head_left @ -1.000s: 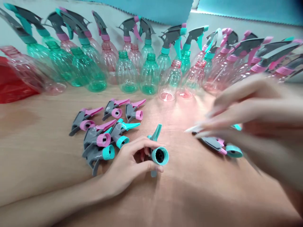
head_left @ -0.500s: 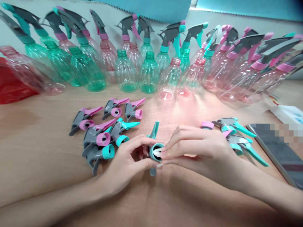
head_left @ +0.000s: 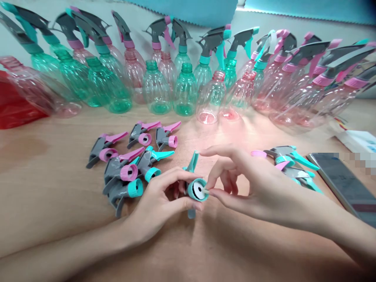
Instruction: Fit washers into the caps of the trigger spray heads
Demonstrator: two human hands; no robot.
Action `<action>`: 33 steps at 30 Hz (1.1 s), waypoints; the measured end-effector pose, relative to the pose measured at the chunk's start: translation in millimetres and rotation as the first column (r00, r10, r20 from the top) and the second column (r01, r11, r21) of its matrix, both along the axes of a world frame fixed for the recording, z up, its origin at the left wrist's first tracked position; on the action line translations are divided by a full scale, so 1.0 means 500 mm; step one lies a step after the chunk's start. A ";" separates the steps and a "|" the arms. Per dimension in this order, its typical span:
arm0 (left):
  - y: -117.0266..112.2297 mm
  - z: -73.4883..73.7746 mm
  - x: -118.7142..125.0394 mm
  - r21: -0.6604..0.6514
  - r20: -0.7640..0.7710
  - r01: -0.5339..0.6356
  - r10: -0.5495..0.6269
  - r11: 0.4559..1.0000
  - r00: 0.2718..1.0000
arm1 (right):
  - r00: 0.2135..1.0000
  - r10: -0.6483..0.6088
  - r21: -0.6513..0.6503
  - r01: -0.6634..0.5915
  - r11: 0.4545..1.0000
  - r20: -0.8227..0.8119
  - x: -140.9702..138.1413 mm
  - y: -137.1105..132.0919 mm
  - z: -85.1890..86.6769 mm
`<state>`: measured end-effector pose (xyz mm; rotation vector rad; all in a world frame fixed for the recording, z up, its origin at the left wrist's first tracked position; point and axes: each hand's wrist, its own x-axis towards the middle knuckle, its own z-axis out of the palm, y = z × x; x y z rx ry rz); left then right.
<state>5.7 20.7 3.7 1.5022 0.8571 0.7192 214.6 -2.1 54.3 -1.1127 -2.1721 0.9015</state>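
Observation:
My left hand (head_left: pixel 167 194) is closed around a spray trigger head (head_left: pixel 196 189) with a teal collar and teal lever, its open collar facing me. Inside the collar lies a white washer (head_left: pixel 198 190) with a small dark hole in the middle. My right hand (head_left: pixel 239 176) is at the collar's right edge, thumb and a finger pinched together at the washer. A small pale tip shows between them; whether it is a nail or a held piece I cannot make out. The index finger is raised, near the teal lever.
Left of my hands lie several pink and teal trigger heads (head_left: pixel 127 172). More trigger heads (head_left: pixel 289 156) sit at right, beside a phone (head_left: pixel 340 184). Bottles, some open (head_left: pixel 158 92) and some with sprayers (head_left: pixel 205 43), line the back. A red bag (head_left: pixel 17 105) stands far left.
The white washer, bunched under my right fingertips before, now lies flat inside the collar. My right index finger has lifted away, and the collar has tilted slightly right.

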 end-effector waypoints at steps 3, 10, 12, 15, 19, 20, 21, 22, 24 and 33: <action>0.000 0.000 0.000 0.002 -0.005 -0.002 0.002 1.000 1.000 | 1.000 -0.013 0.007 0.013 1.000 0.029 -0.002 -0.002 -0.003; 0.001 -0.004 -0.002 0.015 -0.022 0.002 -0.001 1.000 1.000 | 0.999 -0.019 -0.005 0.019 1.000 0.043 -0.007 -0.003 -0.006; 0.000 -0.003 -0.002 0.019 -0.024 0.009 -0.009 1.000 1.000 | 1.000 -0.014 -0.026 0.014 1.000 0.019 -0.006 -0.003 -0.007; 0.000 0.000 -0.001 0.029 -0.018 0.035 -0.035 0.999 0.999 | 1.000 -0.014 -0.044 0.013 0.999 -0.012 -0.007 -0.003 -0.010; 0.002 -0.001 -0.002 0.042 -0.021 0.044 -0.043 0.998 0.999 | 0.999 -0.020 0.000 0.020 1.000 -0.027 -0.013 -0.001 -0.017; 0.002 -0.002 -0.002 0.043 -0.028 0.038 -0.037 0.998 0.999 | 0.999 -0.030 0.025 0.031 0.999 -0.026 -0.015 0.000 -0.020; 0.003 -0.004 -0.002 0.042 -0.034 0.029 -0.028 0.999 0.999 | 0.999 -0.042 0.050 0.043 0.998 -0.025 -0.018 0.000 -0.023; 0.003 -0.004 -0.002 0.042 -0.041 0.021 -0.019 0.999 0.999 | 0.998 -0.055 0.069 0.057 0.996 -0.027 -0.021 0.000 -0.026; 0.003 -0.004 -0.002 0.046 -0.057 0.027 -0.025 0.999 0.998 | 0.997 -0.064 0.080 0.067 0.995 -0.046 -0.029 -0.002 -0.033; 0.004 0.003 0.001 0.051 -0.080 0.060 -0.055 0.997 0.995 | 0.995 -0.066 0.121 0.057 0.991 0.071 -0.029 -0.013 -0.007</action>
